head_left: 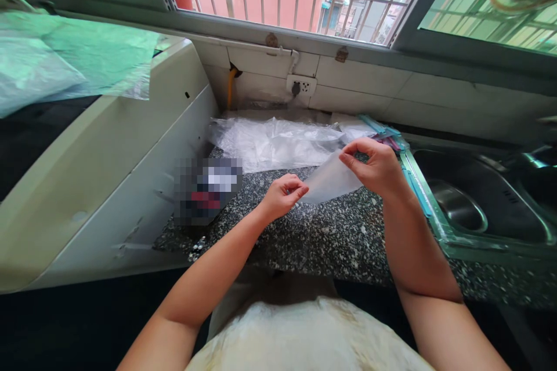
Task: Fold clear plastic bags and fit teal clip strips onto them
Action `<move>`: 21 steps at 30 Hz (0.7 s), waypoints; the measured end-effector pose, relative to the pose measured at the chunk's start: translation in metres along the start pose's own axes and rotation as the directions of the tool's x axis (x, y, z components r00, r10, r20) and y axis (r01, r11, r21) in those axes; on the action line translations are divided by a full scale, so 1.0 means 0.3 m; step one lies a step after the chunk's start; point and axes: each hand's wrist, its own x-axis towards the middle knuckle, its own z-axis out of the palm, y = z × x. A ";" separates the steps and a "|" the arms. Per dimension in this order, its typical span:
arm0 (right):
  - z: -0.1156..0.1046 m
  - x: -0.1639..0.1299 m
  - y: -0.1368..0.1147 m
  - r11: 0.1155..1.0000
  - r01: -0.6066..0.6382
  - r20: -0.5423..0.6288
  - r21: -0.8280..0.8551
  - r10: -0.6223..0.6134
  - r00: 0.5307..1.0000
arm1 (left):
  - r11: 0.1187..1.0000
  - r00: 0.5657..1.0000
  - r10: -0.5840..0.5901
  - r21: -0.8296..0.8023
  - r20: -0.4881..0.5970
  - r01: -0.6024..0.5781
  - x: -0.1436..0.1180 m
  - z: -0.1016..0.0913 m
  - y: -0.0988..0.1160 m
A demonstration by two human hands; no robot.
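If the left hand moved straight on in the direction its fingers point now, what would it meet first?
Probably the clear plastic bag: the left hand already pinches its near corner, fingers pointing right toward the right hand.

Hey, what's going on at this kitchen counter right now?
A person stands at a speckled counter and holds a small clear plastic bag just above it, left hand pinching its lower corner, right hand its top edge. More crumpled clear plastic lies behind, under the window; a steel sink sits to the right.
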 end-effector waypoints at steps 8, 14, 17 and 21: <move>-0.001 0.001 0.001 1.000 0.007 0.001 -0.007 -0.007 1.000 | 1.000 1.000 0.004 0.008 0.003 -0.004 0.000 -0.001 -0.001; 0.000 0.001 0.006 1.000 0.014 -0.008 -0.024 -0.015 1.000 | 1.000 1.000 -0.002 0.028 0.009 0.001 0.003 -0.002 -0.008; -0.006 0.003 0.012 0.999 0.010 -0.027 -0.036 -0.011 1.000 | 0.999 1.000 -0.011 0.040 0.009 0.010 0.003 -0.004 -0.017; -0.021 0.006 0.022 0.999 0.001 -0.066 -0.050 -0.004 0.998 | 0.998 1.000 -0.011 0.057 0.011 0.010 0.003 -0.004 -0.025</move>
